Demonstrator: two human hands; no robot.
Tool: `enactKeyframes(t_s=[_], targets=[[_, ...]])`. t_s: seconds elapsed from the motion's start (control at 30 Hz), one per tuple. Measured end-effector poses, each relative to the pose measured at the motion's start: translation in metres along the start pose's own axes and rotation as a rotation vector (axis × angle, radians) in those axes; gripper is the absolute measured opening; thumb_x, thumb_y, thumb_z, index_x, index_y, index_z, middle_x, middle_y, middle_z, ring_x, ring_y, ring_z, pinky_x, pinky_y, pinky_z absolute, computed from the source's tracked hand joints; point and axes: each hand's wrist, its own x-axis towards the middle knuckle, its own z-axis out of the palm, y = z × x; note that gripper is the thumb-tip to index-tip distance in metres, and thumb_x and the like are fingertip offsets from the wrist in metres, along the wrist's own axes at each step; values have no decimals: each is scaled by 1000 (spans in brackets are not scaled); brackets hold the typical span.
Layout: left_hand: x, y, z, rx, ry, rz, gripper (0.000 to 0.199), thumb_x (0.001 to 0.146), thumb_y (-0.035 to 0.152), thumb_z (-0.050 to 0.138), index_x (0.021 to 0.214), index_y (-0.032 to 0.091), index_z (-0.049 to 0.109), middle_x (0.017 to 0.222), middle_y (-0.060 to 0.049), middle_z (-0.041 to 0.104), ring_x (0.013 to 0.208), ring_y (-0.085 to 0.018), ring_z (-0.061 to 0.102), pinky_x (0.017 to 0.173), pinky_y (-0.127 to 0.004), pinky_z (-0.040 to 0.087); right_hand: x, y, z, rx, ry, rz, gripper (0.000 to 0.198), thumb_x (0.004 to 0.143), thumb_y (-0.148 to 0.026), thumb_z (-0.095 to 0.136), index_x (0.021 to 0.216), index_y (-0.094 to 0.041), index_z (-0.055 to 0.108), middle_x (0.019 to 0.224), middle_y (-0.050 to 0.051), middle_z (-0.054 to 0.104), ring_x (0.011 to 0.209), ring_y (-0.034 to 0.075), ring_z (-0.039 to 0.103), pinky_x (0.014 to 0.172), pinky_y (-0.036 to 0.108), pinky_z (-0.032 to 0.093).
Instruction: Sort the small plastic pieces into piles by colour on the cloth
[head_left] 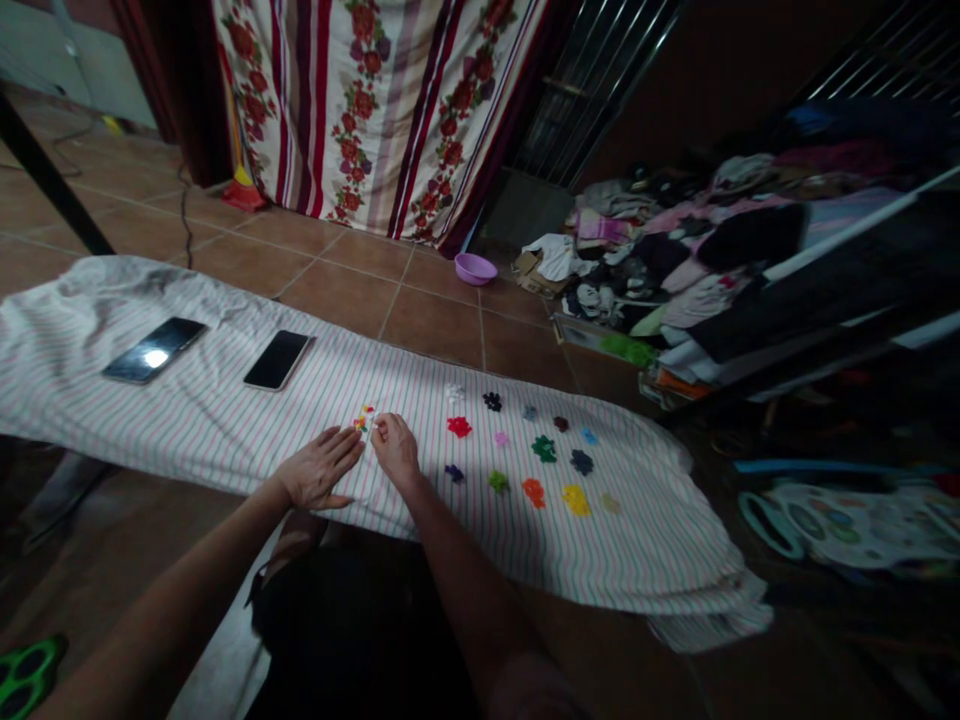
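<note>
The little mixed bits (364, 414) lie in a small pile on the striped cloth (217, 430), right by the tips of both my hands. My left hand (322, 468) is flat, palm down, with its fingers stretched out and its thumb off to the side, holding nothing that I can see. My right hand (395, 447) is curled, with its thumb and fingertips close together. There is something small and white by them, but I can't tell if they have closed on it.

I think each bit weighs almost nothing and is hard, like plastic. It should not squash or break easily, but it could be slippery and pop out if I squeeze too much (tiny things love to jump away). The best hold is a soft pinch on its two sides, with just the tips of my thumb and finger. The cloth has wrinkles, so a dropped bit might roll or hide in a fold.

My fingers cover part of the pile, so I can't count the bits, and their shape is too small to make out. The pale pile (610, 503) is hard to see on the cloth, and the green thing (30, 676) is cut off at the corner.
</note>
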Motion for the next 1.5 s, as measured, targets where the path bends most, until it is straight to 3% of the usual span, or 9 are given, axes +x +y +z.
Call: enactKeyframes(t_s=[0.3,0.63,0.87,1.13,1.3,1.5], targets=[[-1,0,0,-13,17,3,80,90,63,45,138,0,45,142,-31,45,135,-42,39,109,-54,33,-3,-1,-3,42,-31,50,16,82,-15,52,92,-22,60,86,0,64,79,14,60,80,26,49],[-4,-1,4,-48,85,-1,76,89,60,48,139,3,46,144,-29,43,135,-41,40,108,-54,35,-19,2,-31,43,-92,71,18,88,-21,53,101,-24,65,94,1,69,83,14,65,81,25,51],[-3,-2,5,-2,109,18,75,90,60,47,138,2,47,141,-29,46,133,-40,43,106,-54,37,-9,39,-64,82,21,125,20,89,-22,52,101,-23,68,97,3,70,87,14,65,82,26,52],[-3,-1,7,-8,104,6,78,90,63,47,140,3,44,143,-28,45,136,-40,40,109,-52,35,37,98,-100,-11,229,253,25,82,-15,48,92,-20,70,91,4,69,85,16,66,83,31,53],[-3,-1,7,-12,94,11,81,88,64,49,140,2,44,143,-29,45,135,-41,41,109,-53,34,65,131,-108,-76,243,369,28,76,-9,48,88,-19,71,87,5,70,88,19,68,88,36,53],[-3,0,7,-35,66,-14,81,88,64,49,142,3,43,144,-28,43,136,-40,39,110,-53,32,77,152,-104,-100,248,391,28,73,-9,49,83,-21,72,78,5,71,85,22,69,88,39,54]])
